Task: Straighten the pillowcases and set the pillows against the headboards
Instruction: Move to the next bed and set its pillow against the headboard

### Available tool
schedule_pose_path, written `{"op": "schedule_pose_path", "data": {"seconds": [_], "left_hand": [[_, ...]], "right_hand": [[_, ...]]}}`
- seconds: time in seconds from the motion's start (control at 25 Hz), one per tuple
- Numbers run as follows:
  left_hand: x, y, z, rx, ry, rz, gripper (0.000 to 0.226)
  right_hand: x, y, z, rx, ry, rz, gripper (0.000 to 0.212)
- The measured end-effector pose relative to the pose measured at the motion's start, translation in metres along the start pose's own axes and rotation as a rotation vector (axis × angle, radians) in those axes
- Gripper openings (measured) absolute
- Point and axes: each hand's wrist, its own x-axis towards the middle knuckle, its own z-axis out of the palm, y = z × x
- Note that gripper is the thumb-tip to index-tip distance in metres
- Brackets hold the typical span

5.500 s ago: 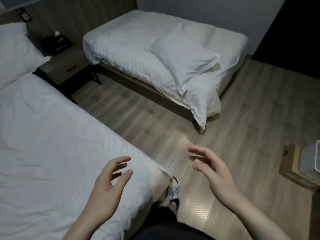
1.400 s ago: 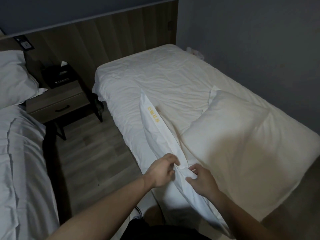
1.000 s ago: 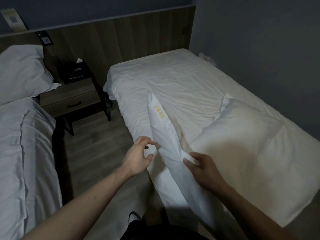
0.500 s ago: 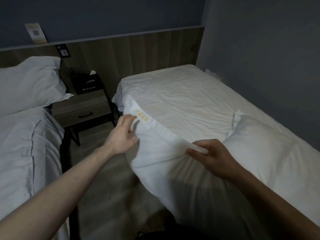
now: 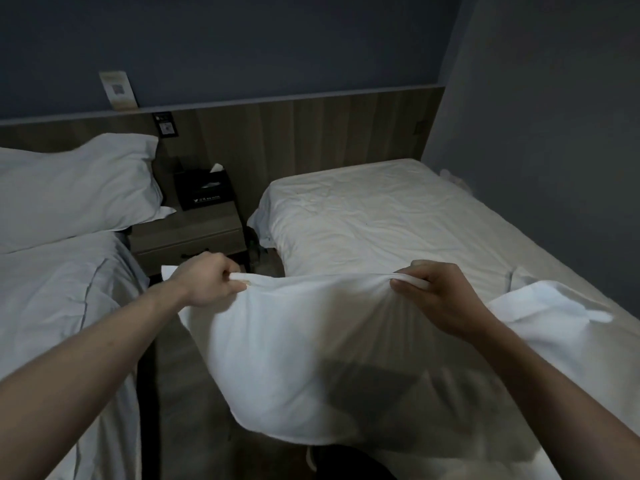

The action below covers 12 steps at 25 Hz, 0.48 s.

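I hold a white pillow (image 5: 298,351) up in front of me over the gap and the near edge of the right bed (image 5: 374,220). My left hand (image 5: 207,280) grips the top edge of its pillowcase at the left corner. My right hand (image 5: 440,299) pinches the same edge further right, and the cloth is stretched between them. A second white pillow (image 5: 554,327) lies on the right bed beside my right arm. Another pillow (image 5: 76,188) leans against the wooden headboard (image 5: 311,133) on the left bed (image 5: 52,296).
A wooden nightstand (image 5: 190,237) stands between the two beds with a black tissue box (image 5: 204,192) on it. A grey wall (image 5: 540,133) runs close along the right bed's far side. A narrow strip of wooden floor (image 5: 183,410) lies between the beds.
My left hand has closed on the pillowcase's corner, where it only touched before. Both hands have lifted the pillow higher and spread its top edge wide. My view has tilted up toward the headboard.
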Motion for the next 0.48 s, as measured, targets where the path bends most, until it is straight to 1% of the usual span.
{"op": "schedule_pose_path", "data": {"seconds": [0.12, 0.2, 0.32, 0.36, 0.48], "left_hand": [[0.032, -0.025, 0.011, -0.060, 0.060, 0.005, 0.042], [0.064, -0.033, 0.013, -0.084, 0.113, 0.050, 0.038], [0.117, -0.038, -0.005, -0.040, 0.213, 0.095, 0.029], [0.130, -0.040, -0.014, -0.030, 0.228, 0.103, 0.029], [0.171, -0.050, -0.036, -0.032, 0.287, 0.120, 0.042]], "right_hand": [[0.058, 0.026, 0.001, -0.077, 0.037, 0.019, 0.018], [0.097, 0.050, 0.002, -0.108, 0.060, 0.046, 0.019], [0.157, 0.086, 0.006, -0.140, 0.064, 0.082, 0.020], [0.174, 0.095, 0.008, -0.149, 0.063, 0.085, 0.018], [0.232, 0.116, 0.016, -0.171, 0.069, 0.071, 0.015]]}}
